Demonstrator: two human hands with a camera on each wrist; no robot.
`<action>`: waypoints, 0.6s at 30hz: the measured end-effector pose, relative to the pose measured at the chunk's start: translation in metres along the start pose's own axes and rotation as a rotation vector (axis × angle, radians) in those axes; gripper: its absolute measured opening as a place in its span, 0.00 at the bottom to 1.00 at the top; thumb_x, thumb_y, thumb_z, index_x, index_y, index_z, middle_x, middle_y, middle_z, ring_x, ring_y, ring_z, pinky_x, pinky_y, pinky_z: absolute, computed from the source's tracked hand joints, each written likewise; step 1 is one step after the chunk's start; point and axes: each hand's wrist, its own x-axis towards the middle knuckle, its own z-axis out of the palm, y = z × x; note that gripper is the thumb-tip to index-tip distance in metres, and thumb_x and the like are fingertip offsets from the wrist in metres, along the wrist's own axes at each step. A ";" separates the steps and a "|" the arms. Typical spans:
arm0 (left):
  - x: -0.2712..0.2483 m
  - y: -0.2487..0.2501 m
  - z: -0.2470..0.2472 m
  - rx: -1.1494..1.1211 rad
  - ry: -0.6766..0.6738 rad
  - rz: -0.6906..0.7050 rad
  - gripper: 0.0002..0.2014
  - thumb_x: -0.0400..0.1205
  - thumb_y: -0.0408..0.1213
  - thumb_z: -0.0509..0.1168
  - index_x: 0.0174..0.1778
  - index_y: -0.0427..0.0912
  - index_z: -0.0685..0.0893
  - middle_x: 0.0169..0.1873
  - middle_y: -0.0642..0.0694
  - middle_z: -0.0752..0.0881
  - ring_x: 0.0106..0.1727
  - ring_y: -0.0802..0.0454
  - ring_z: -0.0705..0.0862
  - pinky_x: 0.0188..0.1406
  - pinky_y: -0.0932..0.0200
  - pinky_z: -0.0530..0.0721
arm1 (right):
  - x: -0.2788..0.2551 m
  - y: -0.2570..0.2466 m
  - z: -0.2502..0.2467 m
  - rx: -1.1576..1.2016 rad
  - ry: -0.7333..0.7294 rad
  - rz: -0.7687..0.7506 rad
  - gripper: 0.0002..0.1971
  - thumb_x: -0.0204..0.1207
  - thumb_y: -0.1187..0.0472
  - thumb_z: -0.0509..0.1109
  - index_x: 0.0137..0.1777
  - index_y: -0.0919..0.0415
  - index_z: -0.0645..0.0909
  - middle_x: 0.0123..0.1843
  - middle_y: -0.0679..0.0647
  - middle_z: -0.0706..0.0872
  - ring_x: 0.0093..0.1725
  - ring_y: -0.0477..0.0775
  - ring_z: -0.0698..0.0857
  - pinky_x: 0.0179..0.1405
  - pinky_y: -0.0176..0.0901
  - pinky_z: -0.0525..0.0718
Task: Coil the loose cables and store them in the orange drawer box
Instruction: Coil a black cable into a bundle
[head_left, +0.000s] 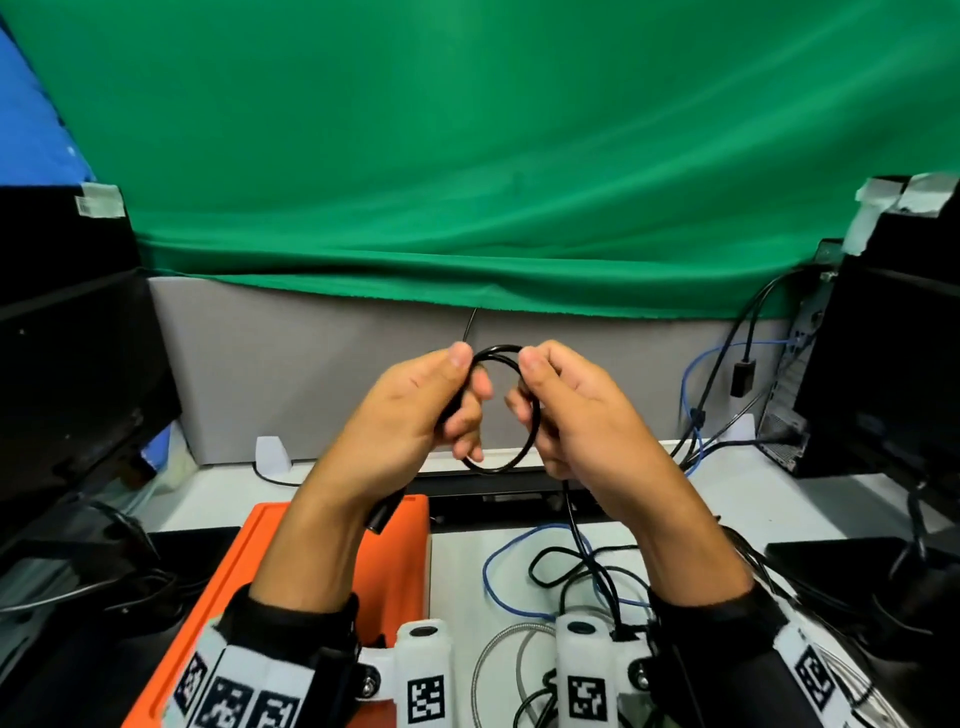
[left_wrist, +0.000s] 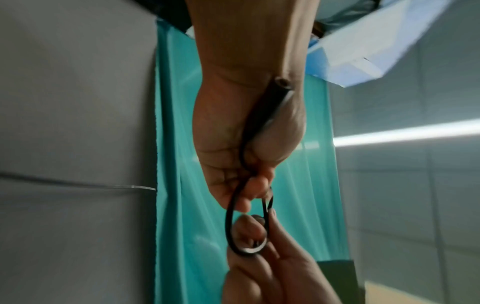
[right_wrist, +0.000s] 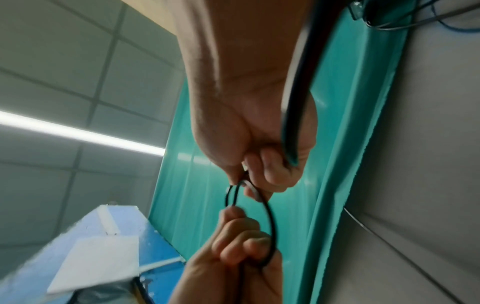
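Both hands are raised above the desk and hold one thin black cable (head_left: 525, 457) bent into a small loop. My left hand (head_left: 467, 374) pinches the loop's top left with thumb and curled fingers; the cable's black plug (head_left: 383, 514) sticks out below that wrist. At the loop's right side my right hand (head_left: 527, 382) grips it, and the tail (head_left: 574, 519) hangs down to the desk. The orange drawer box (head_left: 234, 587) lies under my left forearm. The left wrist view shows the loop (left_wrist: 230, 226) and the plug (left_wrist: 275, 92). In the right wrist view the loop (right_wrist: 270, 222) spans both hands.
Loose on the white desk (head_left: 753, 493) lie a blue cable (head_left: 488, 577), a tangled black cable (head_left: 550, 566) and a silver braided cable (head_left: 493, 649). A dark monitor (head_left: 72, 364) stands left, a computer tower (head_left: 883, 364) with plugged cables right, a grey partition (head_left: 311, 364) behind.
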 end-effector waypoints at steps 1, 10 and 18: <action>0.000 -0.002 -0.001 0.027 -0.001 0.005 0.21 0.90 0.47 0.55 0.48 0.31 0.82 0.23 0.48 0.73 0.24 0.50 0.76 0.35 0.53 0.85 | 0.001 0.000 -0.001 -0.012 0.011 -0.006 0.15 0.90 0.50 0.59 0.42 0.55 0.73 0.30 0.48 0.74 0.20 0.43 0.63 0.18 0.34 0.62; 0.002 0.001 -0.001 -0.668 -0.054 -0.021 0.15 0.90 0.45 0.53 0.45 0.41 0.80 0.21 0.54 0.61 0.16 0.60 0.58 0.17 0.67 0.68 | 0.011 0.018 0.003 -0.095 0.117 -0.066 0.13 0.90 0.51 0.58 0.52 0.55 0.82 0.35 0.52 0.75 0.24 0.47 0.68 0.22 0.41 0.65; 0.008 -0.012 0.002 0.069 0.255 0.383 0.10 0.93 0.34 0.51 0.62 0.47 0.77 0.30 0.53 0.79 0.30 0.56 0.83 0.51 0.53 0.89 | -0.006 0.009 0.002 -0.440 -0.436 0.106 0.11 0.88 0.49 0.62 0.58 0.51 0.83 0.28 0.52 0.75 0.24 0.44 0.72 0.26 0.48 0.78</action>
